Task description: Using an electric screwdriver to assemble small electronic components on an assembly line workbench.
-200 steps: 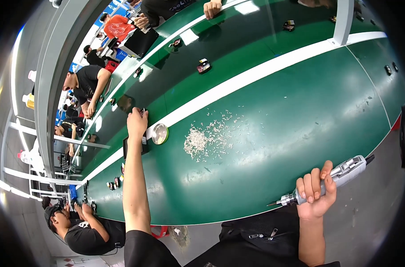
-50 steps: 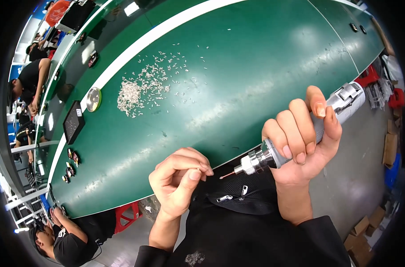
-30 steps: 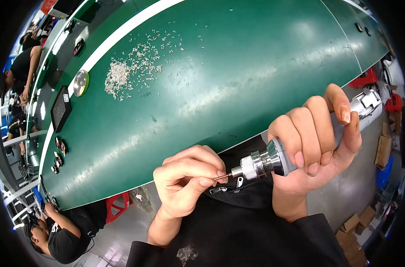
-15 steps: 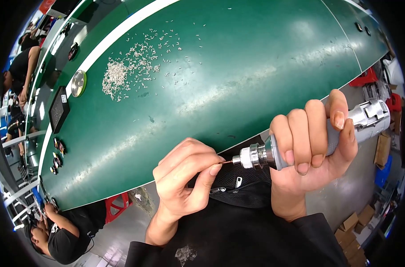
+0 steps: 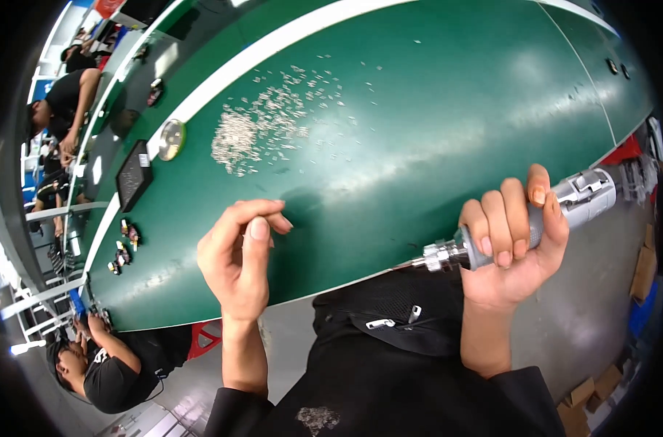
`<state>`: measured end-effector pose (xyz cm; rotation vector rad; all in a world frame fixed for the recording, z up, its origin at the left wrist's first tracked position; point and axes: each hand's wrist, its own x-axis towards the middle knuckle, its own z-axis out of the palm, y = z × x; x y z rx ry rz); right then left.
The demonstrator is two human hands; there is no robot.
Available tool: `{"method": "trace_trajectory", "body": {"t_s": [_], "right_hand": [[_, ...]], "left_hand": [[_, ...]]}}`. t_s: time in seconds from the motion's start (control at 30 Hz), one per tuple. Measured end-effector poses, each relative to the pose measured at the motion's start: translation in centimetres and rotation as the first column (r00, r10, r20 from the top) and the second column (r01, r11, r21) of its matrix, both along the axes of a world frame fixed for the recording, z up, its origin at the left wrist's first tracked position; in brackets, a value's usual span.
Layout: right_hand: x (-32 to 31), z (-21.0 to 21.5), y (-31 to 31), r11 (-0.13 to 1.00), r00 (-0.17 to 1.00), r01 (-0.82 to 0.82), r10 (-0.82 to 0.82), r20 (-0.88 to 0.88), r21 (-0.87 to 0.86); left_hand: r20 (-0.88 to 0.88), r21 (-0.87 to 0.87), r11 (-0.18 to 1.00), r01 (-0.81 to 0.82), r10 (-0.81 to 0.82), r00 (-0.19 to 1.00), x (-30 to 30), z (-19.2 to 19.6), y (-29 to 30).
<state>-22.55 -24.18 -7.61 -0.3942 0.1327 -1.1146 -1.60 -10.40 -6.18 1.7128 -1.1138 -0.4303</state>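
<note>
Screwdriver [image 5: 583, 202] at 3 o'clock of view, gripped in right hand [image 5: 514, 251], pointing between 8 and 9. Left hand [image 5: 237, 266] at 8 o'clock: fingers curled, cannot tell if anything pinched. Small pale pieces [image 5: 234, 142] heaped on table [image 5: 397, 197], 10 o'clock.

No lettering can be read — the white label [image 5: 144, 160] on the black tray [image 5: 143, 183] is too small
</note>
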Motion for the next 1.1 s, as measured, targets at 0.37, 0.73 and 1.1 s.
{"method": "trace_trajectory", "body": {"t_s": [0.37,0.73,1.1], "right_hand": [[-0.5,-2.6,-0.2,0.987,0.998,-0.059,0.061,-0.011,0.151],[-0.8,-3.6,-0.4,0.984,0.991,-0.132,0.129,0.036,0.117],[-1.3,-3.0,-0.5,0.972,0.977,-0.213,0.208,0.053,0.098]], "left_hand": [[0.680,0.275,0.794,-0.542,0.238,0.694,27.9,0.6,-3.6],[0.832,0.263,0.819,-0.509,0.074,0.550,32.6,-2.1,-7.0],[0.616,0.183,0.970,0.160,-0.240,0.750,10.8,2.6,-7.5]]}}
